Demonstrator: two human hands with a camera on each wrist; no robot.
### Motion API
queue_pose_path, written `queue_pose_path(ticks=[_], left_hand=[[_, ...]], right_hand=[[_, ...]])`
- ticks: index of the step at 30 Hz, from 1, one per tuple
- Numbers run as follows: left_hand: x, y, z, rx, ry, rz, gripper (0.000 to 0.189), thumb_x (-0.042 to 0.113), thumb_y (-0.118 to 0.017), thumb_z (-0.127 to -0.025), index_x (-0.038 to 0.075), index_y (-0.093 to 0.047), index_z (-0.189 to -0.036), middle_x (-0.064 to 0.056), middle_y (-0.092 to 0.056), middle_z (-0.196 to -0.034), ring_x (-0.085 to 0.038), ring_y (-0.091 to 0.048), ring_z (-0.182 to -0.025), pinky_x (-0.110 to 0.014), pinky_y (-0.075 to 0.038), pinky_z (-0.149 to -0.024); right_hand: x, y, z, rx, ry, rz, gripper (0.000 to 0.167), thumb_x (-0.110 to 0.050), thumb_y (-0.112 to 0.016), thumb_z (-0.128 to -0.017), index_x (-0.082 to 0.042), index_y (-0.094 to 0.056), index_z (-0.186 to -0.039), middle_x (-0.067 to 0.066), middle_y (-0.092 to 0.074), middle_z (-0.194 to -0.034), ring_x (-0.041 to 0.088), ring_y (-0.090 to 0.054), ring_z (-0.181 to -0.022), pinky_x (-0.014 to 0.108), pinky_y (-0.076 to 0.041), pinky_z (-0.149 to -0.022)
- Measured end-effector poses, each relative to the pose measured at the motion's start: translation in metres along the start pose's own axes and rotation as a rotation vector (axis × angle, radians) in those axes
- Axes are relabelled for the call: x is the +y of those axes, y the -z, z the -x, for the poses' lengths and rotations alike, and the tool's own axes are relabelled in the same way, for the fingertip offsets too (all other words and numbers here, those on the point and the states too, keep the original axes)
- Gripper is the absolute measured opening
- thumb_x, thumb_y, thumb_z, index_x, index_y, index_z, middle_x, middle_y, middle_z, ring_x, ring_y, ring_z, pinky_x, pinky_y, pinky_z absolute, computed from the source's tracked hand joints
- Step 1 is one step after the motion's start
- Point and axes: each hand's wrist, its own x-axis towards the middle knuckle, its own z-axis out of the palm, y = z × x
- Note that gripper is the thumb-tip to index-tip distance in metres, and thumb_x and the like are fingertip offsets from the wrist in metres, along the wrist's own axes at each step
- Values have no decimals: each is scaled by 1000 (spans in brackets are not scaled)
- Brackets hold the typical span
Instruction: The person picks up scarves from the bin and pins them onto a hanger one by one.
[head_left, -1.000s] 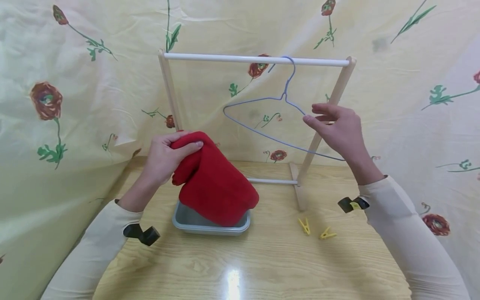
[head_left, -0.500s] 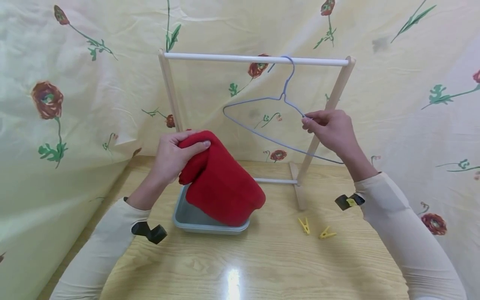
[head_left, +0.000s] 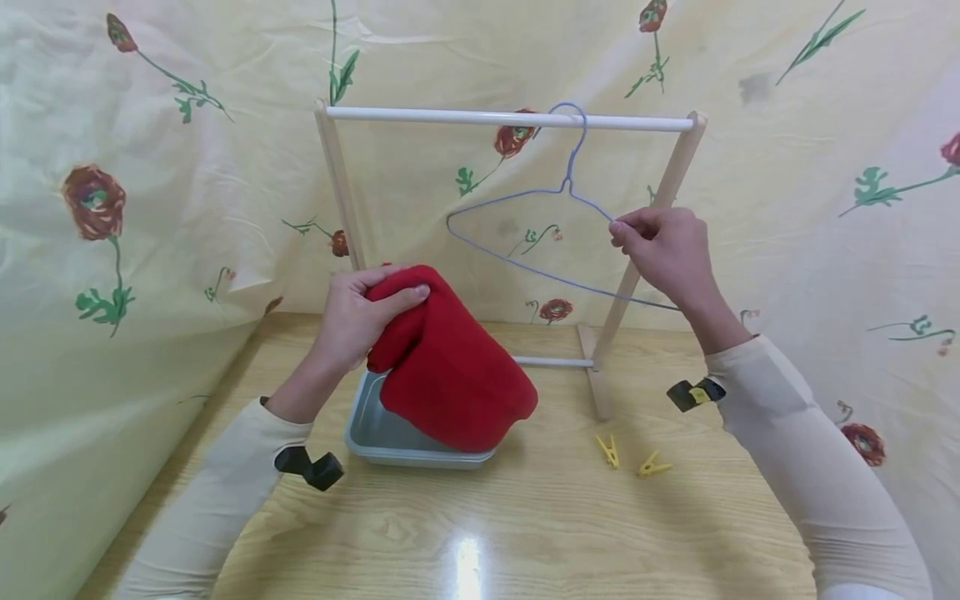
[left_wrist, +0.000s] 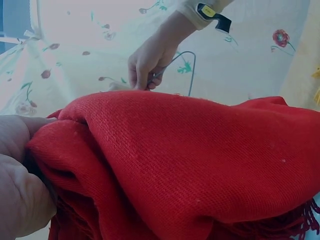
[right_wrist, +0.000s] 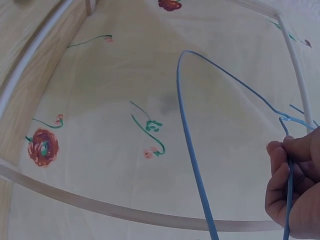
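A folded red scarf [head_left: 459, 379] with a fringe hangs from my left hand [head_left: 351, 321], pinched between thumb and fingers. It overlaps the grey plastic tub [head_left: 375, 454] in the head view, and its fringe [left_wrist: 305, 217] shows in the left wrist view. My right hand [head_left: 671, 250] pinches the right shoulder of a blue wire clothes hanger [head_left: 517, 265]. The hanger's hook arches above the white top rail [head_left: 450, 116], with a small gap showing between them. The right wrist view has the hanger's wire [right_wrist: 192, 150] running beside my curled fingers.
The rail belongs to a small rack with wooden side posts [head_left: 678, 171] and a low white crossbar [head_left: 555, 362]. Two yellow clothespins [head_left: 608, 451] lie on the wooden table [head_left: 570, 533] at the right. A flowered cloth [head_left: 247, 150] encloses the back and sides.
My right hand has closed its fingers on the hanger and lifted it, so its hook stands higher above the rail. The left hand has shifted slightly right with the scarf.
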Motion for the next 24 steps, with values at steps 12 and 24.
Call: queue_pose_path(ticks=[12,24], left_hand=[[-1,-3,2,-2,16,-12,38,25,-78,-92,9,-73,-126,-9,-71,-114,-30,-67,-97,-36,-62,-75],[-1,0,3,-6,12,-19,37,23,-77,-93,8,-73,-126,-9,-71,-112,-29,-67,-96,-36,-62,-75]], right_hand=[[-13,21,-7,84,-20,-21,28,-25,-70,-97,0,-79,-105,-12,-71,-73,-1,-59,-61,15,-47,-52],[-19,31,-1,89,-6,-211,27,-18,-75,-94,7,-77,-103,-20,-69,-70,4,-61,-61,18,-50,-46]])
